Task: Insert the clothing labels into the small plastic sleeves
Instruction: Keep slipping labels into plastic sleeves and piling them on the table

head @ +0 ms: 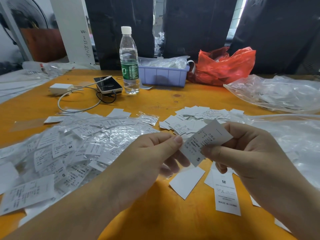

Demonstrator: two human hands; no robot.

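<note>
Matt white paper on the label (206, 142) pinched between both hands, printed in grey. Glossy, crinkled clear plastic over the heap of sleeved labels (83, 144). Smooth orange table top (155, 101), faintly sheened. Clear ribbed plastic on the water bottle (129, 63). Thin shiny red film on the bag (223, 66). Matt lilac plastic tray (162, 76). Glass-glossy phone (108, 84) screen.

I read "S" on the label held in my hands (206, 142); "M" and "MADE IN CHINA" on a label lying on the surface (226, 193).
</note>
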